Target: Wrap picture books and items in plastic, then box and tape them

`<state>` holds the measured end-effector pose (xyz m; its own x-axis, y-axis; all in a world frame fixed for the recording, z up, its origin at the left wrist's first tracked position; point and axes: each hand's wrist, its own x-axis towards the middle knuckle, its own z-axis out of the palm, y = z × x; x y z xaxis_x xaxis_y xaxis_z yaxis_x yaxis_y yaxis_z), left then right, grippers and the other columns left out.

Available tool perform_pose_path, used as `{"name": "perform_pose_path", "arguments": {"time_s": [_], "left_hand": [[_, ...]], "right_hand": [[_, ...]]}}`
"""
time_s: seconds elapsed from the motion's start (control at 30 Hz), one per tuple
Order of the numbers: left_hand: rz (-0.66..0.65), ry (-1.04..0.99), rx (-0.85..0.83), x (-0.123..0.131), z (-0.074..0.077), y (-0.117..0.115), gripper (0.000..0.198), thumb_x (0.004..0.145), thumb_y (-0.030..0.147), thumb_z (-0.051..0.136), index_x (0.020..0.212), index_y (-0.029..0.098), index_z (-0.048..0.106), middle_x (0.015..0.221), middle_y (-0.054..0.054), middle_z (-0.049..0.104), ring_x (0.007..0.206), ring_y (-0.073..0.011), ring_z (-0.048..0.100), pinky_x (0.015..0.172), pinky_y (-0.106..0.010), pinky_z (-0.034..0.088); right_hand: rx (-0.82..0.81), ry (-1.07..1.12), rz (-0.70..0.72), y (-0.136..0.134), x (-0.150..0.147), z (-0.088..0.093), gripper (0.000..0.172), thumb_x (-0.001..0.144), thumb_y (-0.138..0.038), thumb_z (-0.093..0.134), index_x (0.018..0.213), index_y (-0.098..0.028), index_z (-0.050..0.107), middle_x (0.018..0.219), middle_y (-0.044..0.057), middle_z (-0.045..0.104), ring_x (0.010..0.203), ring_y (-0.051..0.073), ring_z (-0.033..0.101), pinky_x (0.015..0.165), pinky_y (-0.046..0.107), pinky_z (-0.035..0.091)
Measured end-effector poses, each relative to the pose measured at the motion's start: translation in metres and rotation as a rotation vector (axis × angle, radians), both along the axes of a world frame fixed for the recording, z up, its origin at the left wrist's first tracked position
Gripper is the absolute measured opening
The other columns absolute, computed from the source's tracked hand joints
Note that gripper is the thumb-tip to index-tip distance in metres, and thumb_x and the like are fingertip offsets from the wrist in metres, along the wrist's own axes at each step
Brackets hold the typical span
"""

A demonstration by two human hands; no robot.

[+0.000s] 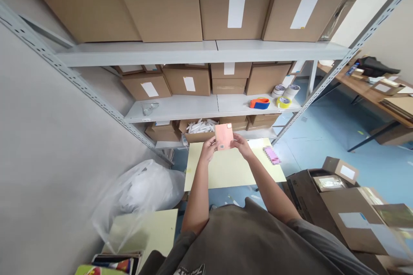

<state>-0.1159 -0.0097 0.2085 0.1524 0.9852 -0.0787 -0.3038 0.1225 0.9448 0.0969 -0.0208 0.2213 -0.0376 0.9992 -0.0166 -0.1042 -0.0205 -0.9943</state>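
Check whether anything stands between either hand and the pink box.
Nothing visible does: the left hand and the right hand hold the pink box at opposite sides, above the pale yellow table.

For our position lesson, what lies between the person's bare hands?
In the head view, a pink squarish package, held by the left hand and right hand.

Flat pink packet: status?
Left hand, right hand: gripping flat pink packet at opposite sides. Pale-yellow rectangular table below. Pixelated pink oblong rightward, apart from packet.
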Motion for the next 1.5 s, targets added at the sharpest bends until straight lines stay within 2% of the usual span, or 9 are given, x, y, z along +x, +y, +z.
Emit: {"name": "perform_pose_path", "arguments": {"time_s": [0.13, 0.3, 0.47, 0.57, 0.67, 0.83, 1.17, 1.3, 1.5], "left_hand": [[0.04, -0.038, -0.012, -0.011, -0.006, 0.001, 0.08, 0.071, 0.054, 0.095, 0.14, 0.018, 0.075, 0.133, -0.015, 0.078, 0.12, -0.0347, 0.074, 0.097, -0.048, 0.064], [0.223, 0.124, 0.062, -0.008, 0.003, 0.0, 0.077, 0.076, 0.041, 0.095, 0.146, 0.024, 0.071, 0.147, -0.014, 0.071, 0.128, -0.0335, 0.07, 0.107, -0.045, 0.059], [0.0, 0.056, 0.177, 0.017, 0.016, -0.002, 0.069, 0.081, 0.043, 0.091, 0.144, 0.02, 0.073, 0.142, -0.014, 0.073, 0.13, -0.0333, 0.069, 0.109, -0.044, 0.057], [-0.016, -0.006, 0.13, 0.019, 0.018, 0.0, 0.069, 0.079, 0.048, 0.091, 0.138, 0.018, 0.075, 0.133, -0.013, 0.077, 0.12, -0.0326, 0.073, 0.102, -0.045, 0.06], [-0.011, -0.062, 0.046, 0.013, 0.015, 0.004, 0.073, 0.072, 0.053, 0.095, 0.133, 0.016, 0.078, 0.127, -0.013, 0.079, 0.11, -0.0306, 0.076, 0.093, -0.043, 0.063], [-0.018, -0.077, -0.008, 0.017, 0.009, 0.002, 0.073, 0.069, 0.049, 0.098, 0.131, 0.018, 0.078, 0.128, -0.013, 0.079, 0.106, -0.0272, 0.077, 0.089, -0.039, 0.064], [0.021, 0.015, -0.003, 0.044, 0.018, -0.003, 0.07, 0.071, 0.05, 0.096, 0.131, 0.018, 0.078, 0.123, -0.013, 0.08, 0.107, -0.0272, 0.076, 0.087, -0.036, 0.063], [0.061, 0.063, -0.009, 0.057, 0.006, -0.005, 0.071, 0.068, 0.05, 0.096, 0.128, 0.016, 0.079, 0.12, -0.014, 0.081, 0.104, -0.0274, 0.076, 0.084, -0.036, 0.062], [0.104, 0.126, -0.121, 0.064, -0.037, -0.019, 0.073, 0.07, 0.044, 0.095, 0.135, 0.016, 0.076, 0.11, -0.011, 0.08, 0.092, -0.0222, 0.075, 0.08, -0.034, 0.062]], "right_hand": [[-0.083, 0.197, 0.034, -0.007, -0.011, 0.011, 0.057, 0.07, -0.04, 0.091, 0.12, -0.028, 0.069, 0.112, 0.006, 0.083, 0.095, 0.029, 0.079, 0.086, 0.047, 0.065], [-0.011, 0.187, -0.064, -0.015, -0.023, 0.018, 0.057, 0.075, -0.042, 0.09, 0.126, -0.031, 0.066, 0.112, 0.005, 0.083, 0.099, 0.029, 0.079, 0.091, 0.048, 0.064], [0.183, 0.03, 0.084, -0.018, -0.032, 0.016, 0.052, 0.082, -0.044, 0.081, 0.131, -0.031, 0.072, 0.139, 0.007, 0.074, 0.129, 0.032, 0.068, 0.102, 0.048, 0.06], [0.208, -0.076, -0.03, -0.017, -0.022, 0.014, 0.049, 0.082, -0.044, 0.079, 0.129, -0.031, 0.075, 0.146, 0.008, 0.07, 0.139, 0.033, 0.06, 0.107, 0.049, 0.057], [0.113, -0.065, -0.202, -0.014, -0.002, 0.014, 0.055, 0.077, -0.042, 0.082, 0.129, -0.029, 0.074, 0.134, 0.009, 0.075, 0.128, 0.033, 0.066, 0.107, 0.052, 0.057], [-0.043, 0.127, -0.047, -0.015, 0.02, 0.017, 0.048, 0.072, -0.038, 0.084, 0.118, -0.026, 0.074, 0.108, 0.007, 0.082, 0.098, 0.03, 0.077, 0.09, 0.049, 0.064], [-0.066, 0.153, -0.072, -0.023, 0.041, 0.024, 0.046, 0.068, -0.033, 0.081, 0.112, -0.026, 0.073, 0.097, 0.003, 0.08, 0.089, 0.023, 0.073, 0.084, 0.039, 0.06], [-0.121, 0.18, -0.088, -0.026, 0.053, 0.014, 0.048, 0.065, -0.031, 0.079, 0.112, -0.026, 0.073, 0.095, 0.002, 0.078, 0.082, 0.02, 0.071, 0.082, 0.038, 0.058], [-0.239, 0.2, -0.081, -0.034, 0.065, -0.026, 0.049, 0.06, -0.031, 0.078, 0.109, -0.025, 0.072, 0.087, -0.001, 0.075, 0.075, 0.018, 0.067, 0.079, 0.037, 0.057]]}}
